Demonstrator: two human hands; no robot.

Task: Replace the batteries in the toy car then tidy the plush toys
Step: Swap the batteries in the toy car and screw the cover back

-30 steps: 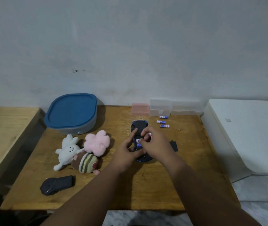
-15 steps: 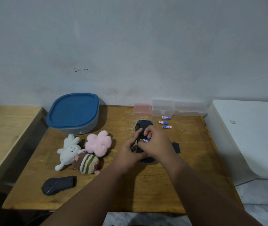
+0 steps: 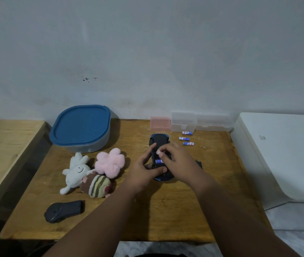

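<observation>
Toy car [image 3: 159, 140] between left hand [image 3: 143, 173] fingers; right hand [image 3: 180, 164] pinches battery [image 3: 158, 152].

Left grip [image 3: 144, 170], right grip [image 3: 178, 161] close together.

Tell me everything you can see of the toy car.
The blue plastic toy car lies upside down on the wooden table, lengthwise away from the person, dark underside up with blue bodywork at both ends. Its battery bay is open, one blue-and-white battery lying inside. The left hand grips its left side; the right hand pinches a silver-ended battery over the bay.
</observation>
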